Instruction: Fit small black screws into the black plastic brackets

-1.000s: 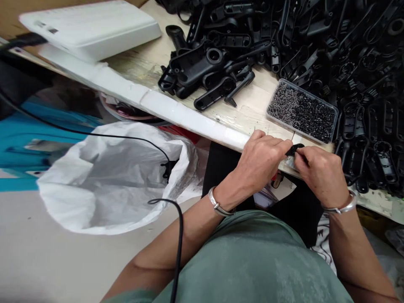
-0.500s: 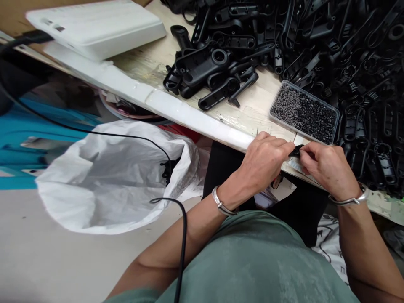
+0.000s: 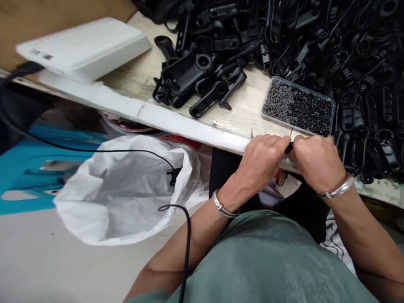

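Pale grey floor [image 3: 78, 269] lower left; worn worktable [image 3: 134, 71], white edge strip [image 3: 176, 123]; brown panel [image 3: 78, 12] upper left.

— What surrounds the box of small pieces [image 3: 303, 89] on the table [image 3: 252, 94]?
— Heaped parts [image 3: 347, 52] behind it and to its right. Left of it, a cluster [image 3: 191, 78]; farther left, a case [image 3: 91, 48].
— And before it?
— The left hand [image 3: 265, 155] and right hand [image 3: 318, 162], one part [image 3: 288, 148] between them. A sack [image 3: 82, 206] is leftward, below table level.
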A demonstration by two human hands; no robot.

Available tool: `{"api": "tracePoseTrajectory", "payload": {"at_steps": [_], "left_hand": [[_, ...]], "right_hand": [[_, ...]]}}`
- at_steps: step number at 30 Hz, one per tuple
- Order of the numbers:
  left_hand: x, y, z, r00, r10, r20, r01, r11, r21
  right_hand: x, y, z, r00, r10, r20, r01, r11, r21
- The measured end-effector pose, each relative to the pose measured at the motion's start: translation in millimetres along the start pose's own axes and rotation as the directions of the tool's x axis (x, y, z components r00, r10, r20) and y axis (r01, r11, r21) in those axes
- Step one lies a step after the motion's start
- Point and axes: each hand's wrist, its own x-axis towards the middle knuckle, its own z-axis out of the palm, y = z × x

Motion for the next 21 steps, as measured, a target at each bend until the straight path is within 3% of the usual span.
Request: {"api": "tracePoseTrajectory", "payload": {"at_steps": [2, 4, 7, 9, 13, 16, 21], "left_hand": [[-1.9, -0.2, 2.3, 0.999, -0.002, -0.043, 0.003, 1.0, 0.005], [-4.1, 0.3, 4.6, 0.994, 0.007, -0.113, -0.009, 1.0, -0.013], [-7.4, 4.6, 7.0, 0.966, 0.014, -0.257, -0.034, 0.997, -0.074], [-9.5, 9.8, 7.5, 0.942, 0.019, -0.335, -0.055, 0.994, -0.098], [-12.9, 19.5, 5.0, 0.916, 0.024, -0.401, -0.065, 0.994, -0.09], [-15.4, 22.8, 1.8, 0.911, 0.032, -0.411, -0.072, 0.994, -0.083], [-20.7, 25.4, 2.3, 0.897, 0.054, -0.44, -0.1, 0.992, -0.082]], "right_hand": [[-2.1, 16.0, -6.0, 0.994, -0.003, 0.108, -0.005, 0.997, 0.076], [-10.0, 30.8, -9.2, 0.99, 0.095, 0.102, -0.126, 0.923, 0.364], [-27.1, 38.2, -3.7, 0.936, 0.346, 0.062, -0.264, 0.574, 0.775], [-35.4, 32.9, 4.3, 0.916, 0.388, 0.106, -0.266, 0.384, 0.884], [-37.0, 18.1, 15.2, 0.915, 0.374, 0.152, -0.228, 0.169, 0.959], [-33.7, 14.6, 14.7, 0.906, 0.38, 0.188, -0.237, 0.087, 0.968], [-28.9, 11.0, 15.3, 0.881, 0.426, 0.205, -0.259, 0.071, 0.963]]}}
